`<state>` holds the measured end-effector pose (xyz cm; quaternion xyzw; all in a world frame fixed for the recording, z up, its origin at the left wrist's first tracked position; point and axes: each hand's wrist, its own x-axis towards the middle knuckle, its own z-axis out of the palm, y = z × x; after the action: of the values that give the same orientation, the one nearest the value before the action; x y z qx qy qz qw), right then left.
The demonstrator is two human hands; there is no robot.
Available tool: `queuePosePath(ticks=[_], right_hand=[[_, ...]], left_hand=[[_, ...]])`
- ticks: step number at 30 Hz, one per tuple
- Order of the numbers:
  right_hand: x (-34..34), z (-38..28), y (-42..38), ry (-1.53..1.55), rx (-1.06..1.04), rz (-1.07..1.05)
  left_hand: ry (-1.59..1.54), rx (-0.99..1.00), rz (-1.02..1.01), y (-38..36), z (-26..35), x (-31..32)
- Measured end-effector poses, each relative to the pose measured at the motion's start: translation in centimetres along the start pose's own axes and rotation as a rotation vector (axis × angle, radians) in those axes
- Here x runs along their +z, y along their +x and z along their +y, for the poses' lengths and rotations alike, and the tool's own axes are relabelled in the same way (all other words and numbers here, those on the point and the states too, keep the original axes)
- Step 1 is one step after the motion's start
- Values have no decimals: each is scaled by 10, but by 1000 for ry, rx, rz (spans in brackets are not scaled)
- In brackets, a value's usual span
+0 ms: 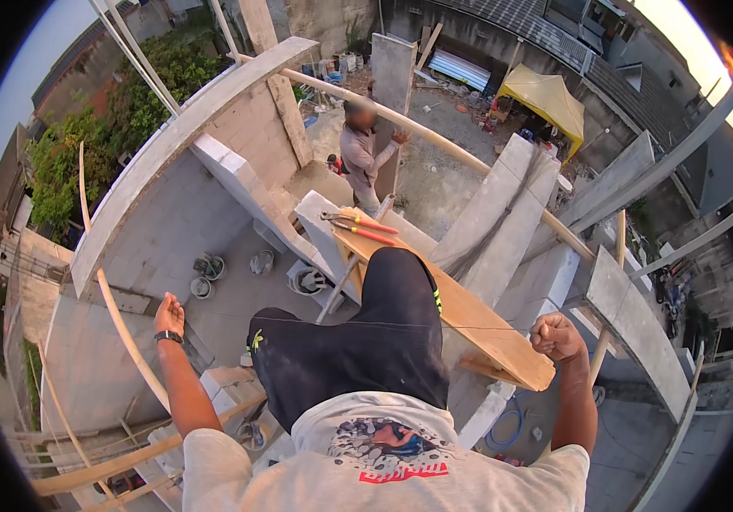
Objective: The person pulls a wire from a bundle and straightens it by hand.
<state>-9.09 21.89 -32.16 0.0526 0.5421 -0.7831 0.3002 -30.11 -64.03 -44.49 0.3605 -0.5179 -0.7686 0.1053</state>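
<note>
My right hand (pixel 557 337) is closed in a fist at the right, beside the end of a wooden plank (pixel 486 311). A thin wire (pixel 477 327) runs from this fist leftward across my lap. Out to the left, my left hand (pixel 170 316) is raised with its fingers stretched out, and I see nothing held in it. Pincers (pixel 362 227) with orange-red handles lie on the far end of the plank, past my knee. A bundle of thin wires (pixel 511 205) rests on the concrete slab (pixel 490 192) to the right of the plank.
I am high among wall tops, with a floor far below. Another person (pixel 366 158) stands lower down, near an upright slab (pixel 392 77). Buckets (pixel 306 279) stand below to the left. Long poles (pixel 435 135) cross the site. A yellow canopy (pixel 546 98) is at the back right.
</note>
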Motion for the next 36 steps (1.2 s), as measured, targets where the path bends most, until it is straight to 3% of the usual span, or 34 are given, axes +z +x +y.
queuePosePath(ticks=[1, 2, 3, 6, 7, 9, 11, 13, 14, 19, 21, 22, 23, 24, 25, 27, 29, 31, 33, 36], right_hand=[[1, 1, 1, 194, -224, 146], [4, 5, 6, 182, -313, 310], [0, 6, 8, 184, -313, 309], [-6, 11, 7, -328, -57, 741], [-8, 18, 4, -322, -49, 748], [-14, 28, 5, -797, -28, 748], [-13, 33, 3, -855, 28, 733], [-6, 40, 0, -829, 215, 611], [-6, 46, -3, -853, 190, 538], [24, 27, -21, -758, 304, 353], [36, 15, -30, -624, 549, 171], [35, 25, -35, -586, 409, 109], [33, 30, -43, -564, 416, 120], [32, 25, -50, -392, 365, 47], [34, 15, -55, -223, 310, -24], [39, 3, -70, -128, 259, 17], [35, 4, -78, -119, -71, 219], [31, 8, -77, -94, -62, 279], [20, 17, -75, -256, 98, 428], [8, 29, -76, -295, 236, 381]], left_hand=[[-5, -73, -16, -7, -5, 8], [-24, -97, -53, -14, -7, 16], [-21, -95, -52, -20, -8, 23], [-148, -70, -151, -34, -1, 44], [-139, -78, -153, -38, 3, 49], [-175, -18, -206, -38, 9, 62], [-208, 7, -184, -32, 14, 75], [-238, 26, -169, -24, 17, 88], [-296, 67, -130, -20, 19, 95], [-339, 146, -38, 15, 23, 104], [-299, 148, -44, 40, 25, 97], [-228, 166, -30, 44, 28, 98], [-155, 183, -14, 49, 27, 99], [103, 246, 40, 36, 31, 105], [117, 237, 31, 42, 29, 103], [407, 236, -34, 47, 29, 98], [320, 171, -34, 51, 23, 103], [226, 112, -17, 42, 23, 113], [128, 75, -116, 24, 22, 133], [64, 77, -175, 16, 24, 166]])
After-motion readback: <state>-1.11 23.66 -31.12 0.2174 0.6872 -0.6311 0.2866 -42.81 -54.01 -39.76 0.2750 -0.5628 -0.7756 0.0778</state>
